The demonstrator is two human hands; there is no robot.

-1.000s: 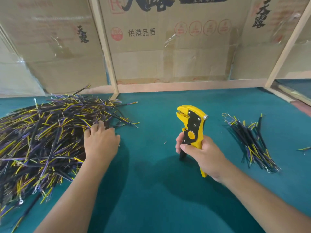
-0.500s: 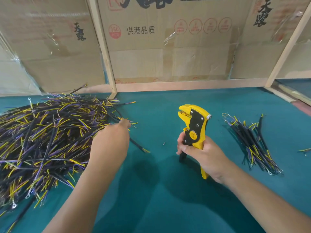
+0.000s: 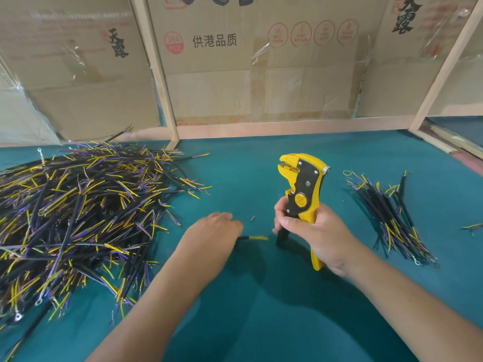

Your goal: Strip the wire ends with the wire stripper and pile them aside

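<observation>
My right hand grips the handles of a yellow and black wire stripper, held upright with its jaws at the top pointing left. My left hand holds one black wire; its yellow end sticks out to the right of my fingers, just left of the stripper's black handle. A large heap of black, yellow and purple wires covers the left of the teal table. A smaller pile of wires lies on the right.
A cardboard wall with wooden battens closes the back of the teal table. A tiny wire scrap lies between my hands. One stray wire lies at the far right edge.
My left hand has pulled one wire out of the big heap and carried it right and toward me, close to the stripper. My right hand with the stripper has hardly moved.
</observation>
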